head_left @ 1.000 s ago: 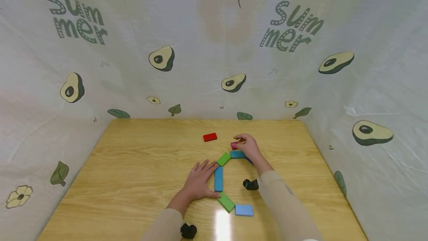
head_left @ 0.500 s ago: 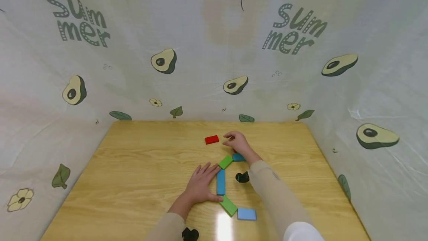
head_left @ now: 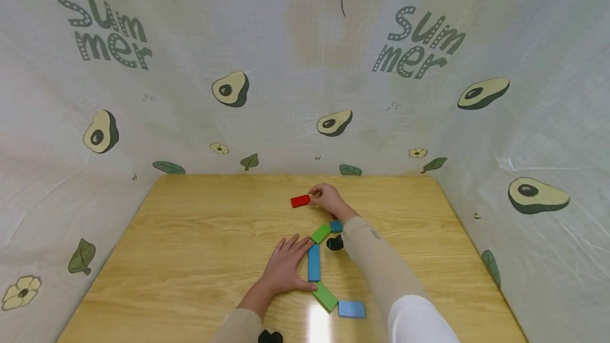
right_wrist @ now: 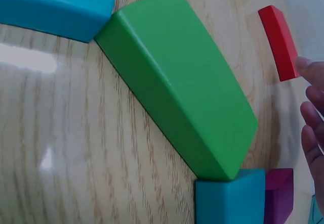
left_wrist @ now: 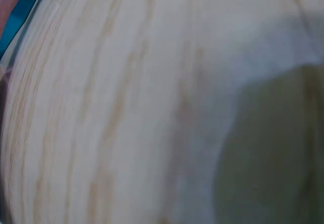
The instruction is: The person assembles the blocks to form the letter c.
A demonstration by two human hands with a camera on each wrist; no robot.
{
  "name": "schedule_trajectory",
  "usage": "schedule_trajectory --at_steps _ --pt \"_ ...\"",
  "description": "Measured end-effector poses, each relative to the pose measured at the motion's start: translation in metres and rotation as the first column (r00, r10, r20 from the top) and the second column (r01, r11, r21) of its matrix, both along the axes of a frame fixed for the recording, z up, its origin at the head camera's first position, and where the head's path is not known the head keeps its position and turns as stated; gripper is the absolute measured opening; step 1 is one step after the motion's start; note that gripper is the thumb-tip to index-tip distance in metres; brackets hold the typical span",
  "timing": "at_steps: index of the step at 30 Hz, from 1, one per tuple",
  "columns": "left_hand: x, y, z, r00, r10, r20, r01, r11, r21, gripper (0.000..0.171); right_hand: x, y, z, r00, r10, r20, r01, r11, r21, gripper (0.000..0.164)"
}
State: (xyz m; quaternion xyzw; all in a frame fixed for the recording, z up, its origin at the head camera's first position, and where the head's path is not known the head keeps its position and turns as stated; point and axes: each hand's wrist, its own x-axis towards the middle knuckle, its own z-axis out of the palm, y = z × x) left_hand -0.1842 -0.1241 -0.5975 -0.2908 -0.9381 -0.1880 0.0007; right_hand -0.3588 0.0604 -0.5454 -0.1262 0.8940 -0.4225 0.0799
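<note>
My left hand [head_left: 285, 267] lies flat with fingers spread beside a blue block [head_left: 314, 263]. Its fingertips reach the upper green block [head_left: 321, 234], and its thumb rests at the lower green block [head_left: 325, 297]. Further back, my right hand [head_left: 330, 198] has its fingers loosely bent at the right end of a red block [head_left: 300, 201] on the table. In the right wrist view, one fingertip meets the end of that red block [right_wrist: 281, 44], with the other fingers apart from it. A teal block [right_wrist: 230, 196] adjoins the green block [right_wrist: 177, 77], and a purple block [right_wrist: 278, 196] stands behind it.
A light blue block [head_left: 351, 309] ends the curved row near the front. The right forearm covers part of the row's far side. Printed cloth [head_left: 267, 136] walls in the wooden table [head_left: 205, 247] at the back and sides. Each wrist carries a black camera [head_left: 335, 243].
My right hand has left the magenta block at the row's far end and moved left to the red block. The left hand stays in place on the row.
</note>
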Motion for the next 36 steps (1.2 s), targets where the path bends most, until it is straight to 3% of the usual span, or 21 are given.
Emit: schedule_trajectory --at_steps 7,20,36 --pt "0.005 0.000 0.000 1.000 0.008 -0.012 -0.009 1.000 -0.029 0.114 0.000 -0.007 0.001 0.999 0.040 0.017 -0.040 0.999 0.016 0.034" --pt "0.006 0.005 0.005 1.000 -0.005 0.006 0.005 1.000 -0.011 0.113 -0.003 -0.007 -0.001 0.999 0.030 0.029 -0.033 0.994 0.105 0.030" --pt "-0.001 0.000 0.000 1.000 -0.002 -0.018 0.002 1.000 0.006 0.113 0.000 0.008 0.010 0.998 0.059 0.019 -0.061 0.992 0.111 0.034"
